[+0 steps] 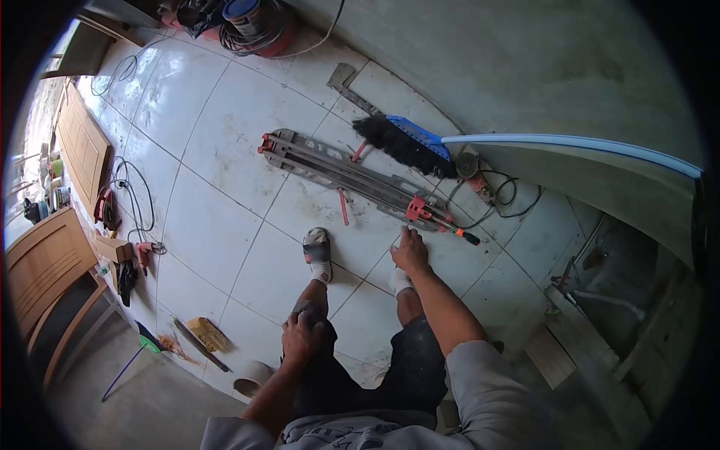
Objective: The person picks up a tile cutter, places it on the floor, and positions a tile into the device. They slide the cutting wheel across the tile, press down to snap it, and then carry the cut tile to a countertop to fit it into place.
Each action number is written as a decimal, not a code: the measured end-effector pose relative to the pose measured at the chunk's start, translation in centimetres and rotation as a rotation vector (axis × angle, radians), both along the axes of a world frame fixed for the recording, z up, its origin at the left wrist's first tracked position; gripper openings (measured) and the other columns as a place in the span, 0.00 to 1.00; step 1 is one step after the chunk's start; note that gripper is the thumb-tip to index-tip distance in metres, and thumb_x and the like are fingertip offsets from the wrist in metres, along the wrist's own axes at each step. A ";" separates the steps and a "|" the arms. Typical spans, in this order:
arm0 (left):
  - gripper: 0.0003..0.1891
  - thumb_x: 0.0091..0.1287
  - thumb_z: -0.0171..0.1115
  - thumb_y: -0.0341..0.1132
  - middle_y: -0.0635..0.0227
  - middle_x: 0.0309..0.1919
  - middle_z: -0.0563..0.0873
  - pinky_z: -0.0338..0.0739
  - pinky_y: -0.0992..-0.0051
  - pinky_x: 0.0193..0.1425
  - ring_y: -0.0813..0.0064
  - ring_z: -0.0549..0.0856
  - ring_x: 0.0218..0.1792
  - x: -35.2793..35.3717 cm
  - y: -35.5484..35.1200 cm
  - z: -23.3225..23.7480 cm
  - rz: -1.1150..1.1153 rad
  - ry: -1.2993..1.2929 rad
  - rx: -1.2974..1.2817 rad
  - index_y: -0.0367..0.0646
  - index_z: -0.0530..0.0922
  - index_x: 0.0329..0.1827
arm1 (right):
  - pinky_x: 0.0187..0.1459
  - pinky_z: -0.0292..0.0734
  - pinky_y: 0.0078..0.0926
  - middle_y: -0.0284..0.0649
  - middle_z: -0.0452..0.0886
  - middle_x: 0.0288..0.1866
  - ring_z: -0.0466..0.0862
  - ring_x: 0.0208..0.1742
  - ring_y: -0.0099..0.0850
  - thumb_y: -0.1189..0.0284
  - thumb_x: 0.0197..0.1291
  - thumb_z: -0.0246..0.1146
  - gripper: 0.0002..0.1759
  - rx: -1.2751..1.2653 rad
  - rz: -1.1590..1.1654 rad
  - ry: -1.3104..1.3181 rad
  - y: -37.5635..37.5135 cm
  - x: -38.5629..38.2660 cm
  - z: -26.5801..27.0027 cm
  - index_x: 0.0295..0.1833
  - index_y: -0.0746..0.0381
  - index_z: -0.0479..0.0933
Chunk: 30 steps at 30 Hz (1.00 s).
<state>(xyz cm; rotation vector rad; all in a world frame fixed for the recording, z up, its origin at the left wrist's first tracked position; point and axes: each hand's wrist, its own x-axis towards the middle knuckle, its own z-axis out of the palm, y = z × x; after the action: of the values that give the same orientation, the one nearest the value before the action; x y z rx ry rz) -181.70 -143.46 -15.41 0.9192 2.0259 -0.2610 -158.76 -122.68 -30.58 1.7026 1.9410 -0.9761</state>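
Note:
On the white tile floor in front of my feet lies a manual tile cutter point(337, 174), with long rails, red fittings and an orange-and-black handle end. My right hand point(411, 253) reaches down to its near edge, close to the red carriage. Its fingers are loosely bent, the thumb apart, and nothing shows in them. My left hand point(301, 337) rests on my left knee with the fingers spread. Just beyond the cutter, a blue broom point(412, 142) with black bristles leans in from the right. An angle grinder point(472, 180) with a cord sits beside the broom head.
An L-shaped metal piece point(352, 90) lies near the wall. Wooden panels point(84, 146) stand at the left, near cords and a red drill point(144, 253). A yellow block point(207, 334) and a pale container point(253, 379) are at lower left. Boards point(550, 355) lie at right.

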 end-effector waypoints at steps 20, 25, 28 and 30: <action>0.20 0.57 0.63 0.45 0.59 0.51 0.78 0.70 0.60 0.57 0.54 0.76 0.53 -4.1 2.7 -3.6 0.070 -0.004 -0.031 0.44 0.78 0.48 | 0.51 0.66 0.39 0.45 0.73 0.48 0.74 0.50 0.39 0.71 0.47 0.64 0.32 0.344 0.351 -0.178 7.3 -11.5 -22.1 0.59 0.65 0.62; 0.19 0.56 0.63 0.44 0.56 0.49 0.79 0.70 0.59 0.57 0.52 0.77 0.52 -3.9 2.3 -3.6 0.089 -0.022 -0.014 0.43 0.79 0.46 | 0.53 0.66 0.42 0.46 0.72 0.49 0.74 0.53 0.41 0.72 0.44 0.65 0.34 0.175 0.354 -0.077 5.3 -11.1 -18.3 0.59 0.64 0.61; 0.19 0.56 0.63 0.45 0.55 0.49 0.79 0.70 0.58 0.57 0.51 0.76 0.52 -4.0 2.1 -3.4 0.083 -0.039 0.005 0.43 0.79 0.47 | 0.53 0.66 0.42 0.46 0.72 0.49 0.74 0.53 0.41 0.72 0.44 0.65 0.34 0.065 0.379 -0.035 3.7 -10.5 -15.5 0.58 0.64 0.61; 0.19 0.57 0.62 0.45 0.53 0.49 0.79 0.70 0.58 0.57 0.51 0.76 0.52 -3.9 2.0 -3.1 0.059 -0.040 -0.031 0.42 0.79 0.46 | 0.53 0.67 0.43 0.46 0.72 0.49 0.74 0.52 0.41 0.72 0.44 0.66 0.33 0.019 0.390 -0.038 2.5 -9.7 -13.5 0.57 0.65 0.61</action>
<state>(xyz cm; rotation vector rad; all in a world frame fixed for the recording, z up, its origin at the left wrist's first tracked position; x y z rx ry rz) -185.56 -141.41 -18.48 0.8377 2.0034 -0.2389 -168.43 -120.19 -44.04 1.2697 2.1509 -0.7740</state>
